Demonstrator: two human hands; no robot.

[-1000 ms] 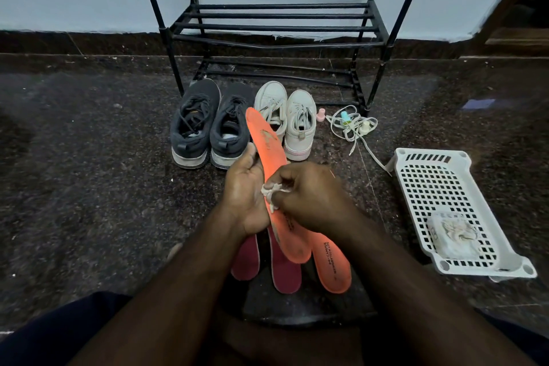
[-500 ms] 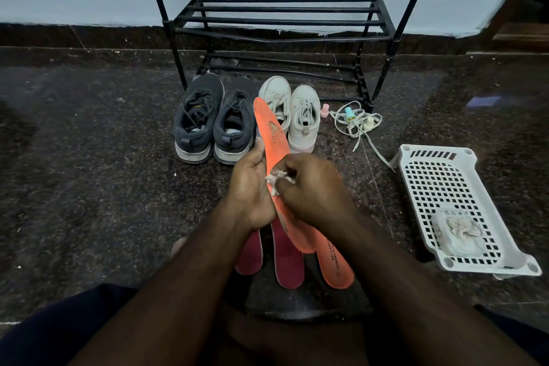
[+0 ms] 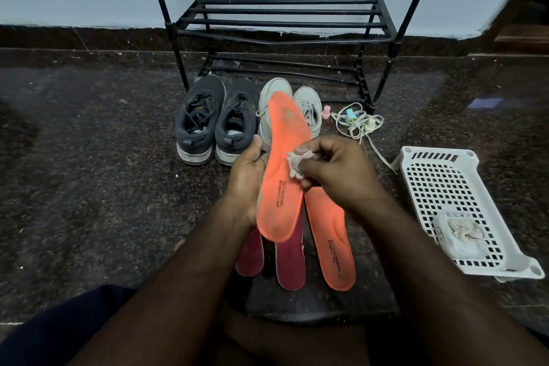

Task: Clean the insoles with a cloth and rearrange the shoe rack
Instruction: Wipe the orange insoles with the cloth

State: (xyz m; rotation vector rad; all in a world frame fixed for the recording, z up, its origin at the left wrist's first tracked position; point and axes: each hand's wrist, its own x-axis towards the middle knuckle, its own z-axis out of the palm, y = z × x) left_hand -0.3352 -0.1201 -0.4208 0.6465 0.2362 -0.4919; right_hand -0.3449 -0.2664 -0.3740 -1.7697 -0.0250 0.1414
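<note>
Orange insole (image 3: pixel 280 175) runs lengthwise away from the person, left hand (image 3: pixel 246 178) gripping its left edge; right hand (image 3: pixel 332 169) pinches cloth (image 3: pixel 297 162) at mid-length.

An orange insole (image 3: pixel 282 169) is held up in the middle, toe at 12 o'clock, with a small white cloth (image 3: pixel 297 160) touching its right edge. Another orange insole (image 3: pixel 332 244) and two dark red insoles (image 3: pixel 289 264) lie flat at 6 o'clock. The black rack (image 3: pixel 285 24) stands at 12 o'clock.
</note>
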